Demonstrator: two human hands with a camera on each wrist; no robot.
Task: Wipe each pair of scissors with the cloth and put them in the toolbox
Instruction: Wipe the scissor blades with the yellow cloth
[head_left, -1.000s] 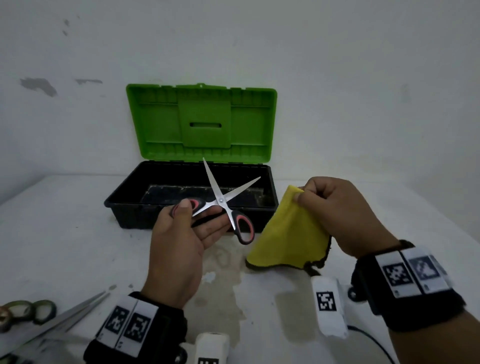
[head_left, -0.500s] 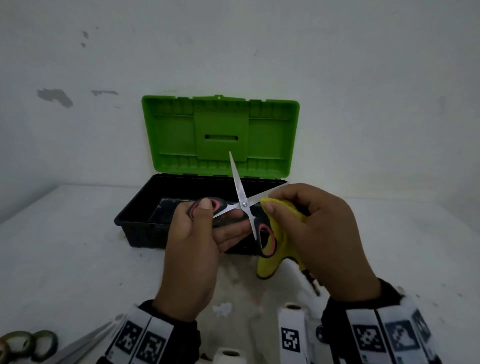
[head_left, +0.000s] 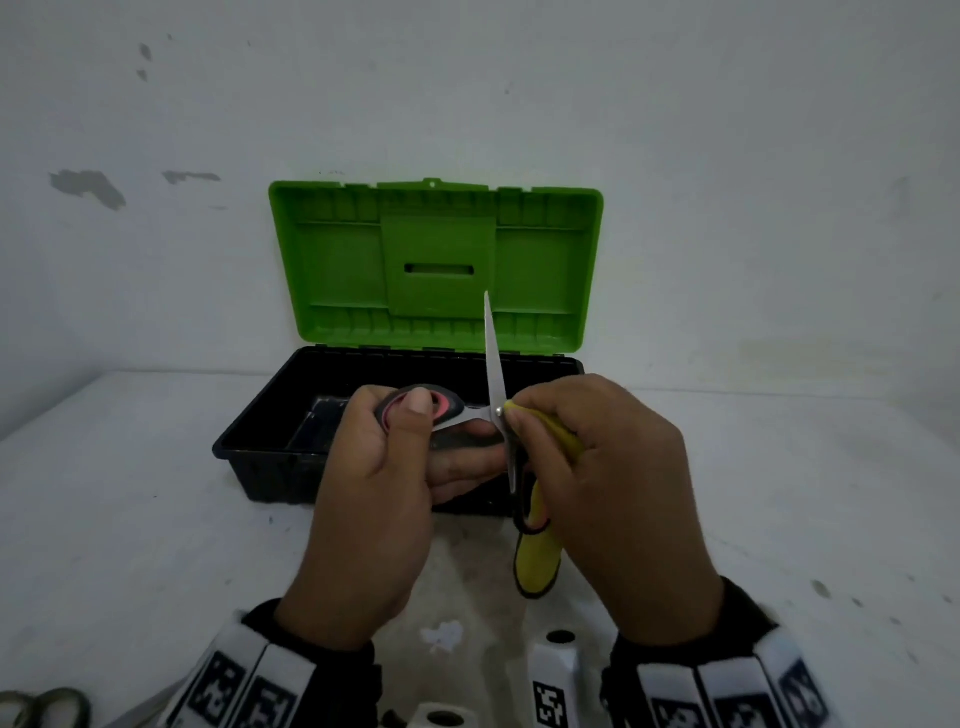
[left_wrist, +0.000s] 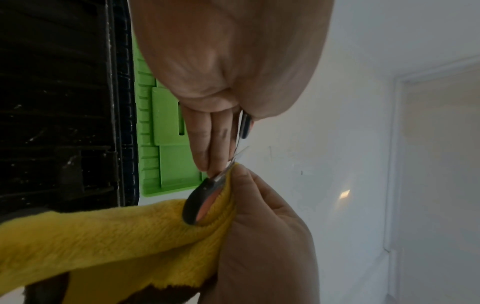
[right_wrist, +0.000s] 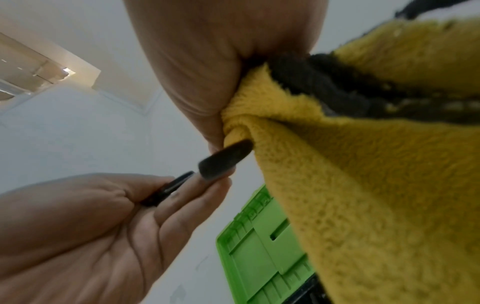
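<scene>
Holding the work just in front of the open toolbox (head_left: 270, 457), the scissors (head_left: 496, 374) are kept spread wide, presumably so that each blade can be reached on its own. One handle loop is clamped by the left hand (head_left: 379, 499), the thumb pressed over the loop and the fingers curled beneath it; this leaves the pivot and blades exposed. The yellow cloth (head_left: 537, 561) is bunched in the right hand (head_left: 608, 499), whose thumb and forefinger are pinched together on it right at the pivot, over one blade; the other blade is left pointing up in front of the green lid (head_left: 436, 265). From the wrist views, the second handle loop is seen lying against the cloth. A wiping stroke out along the blade is judged to be the step in hand. Another pair of scissors (head_left: 47, 706) lies at the near left table (head_left: 130, 519) edge, apparently not yet wiped.
</scene>
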